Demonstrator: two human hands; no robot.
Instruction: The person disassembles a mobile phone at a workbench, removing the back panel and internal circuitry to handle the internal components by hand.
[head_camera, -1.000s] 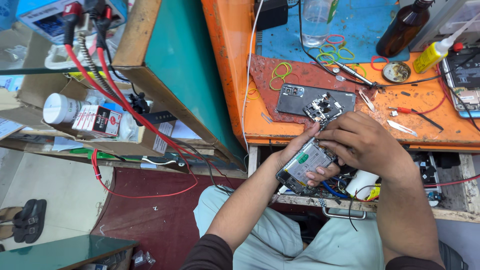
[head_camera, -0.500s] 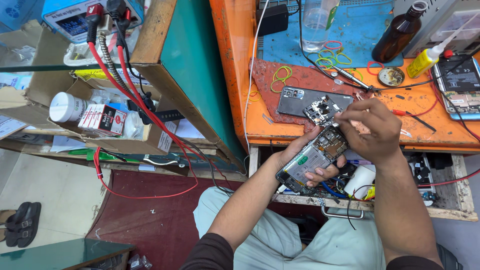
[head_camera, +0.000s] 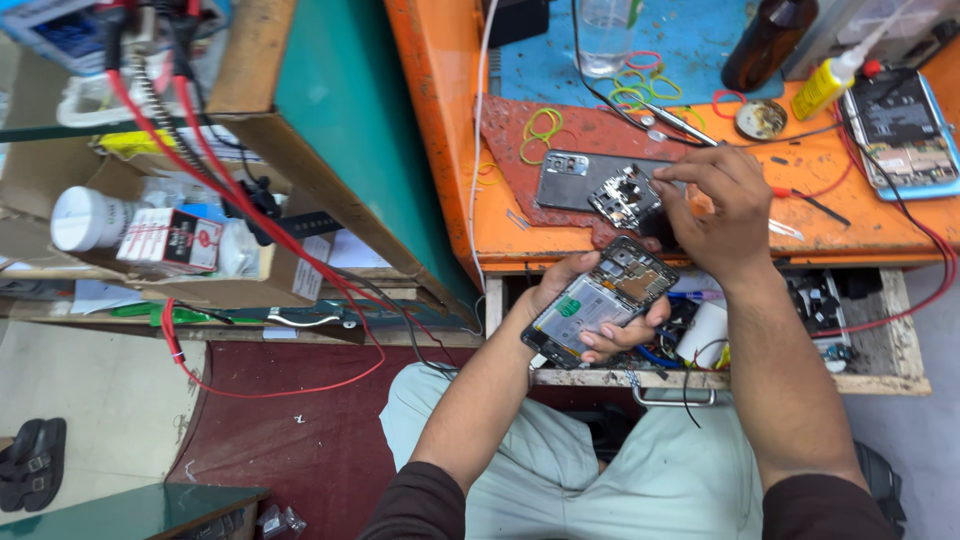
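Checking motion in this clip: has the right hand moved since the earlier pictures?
Yes. The right hand has gone up off the opened phone in the left hand, onto the orange bench beside the small circuit board.

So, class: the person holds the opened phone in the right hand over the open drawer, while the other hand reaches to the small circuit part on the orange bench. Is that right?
Not quite. The head view shows the opened phone held in the left hand, not the right, over the open drawer. It is the right hand that reaches to the small circuit part on the orange bench.
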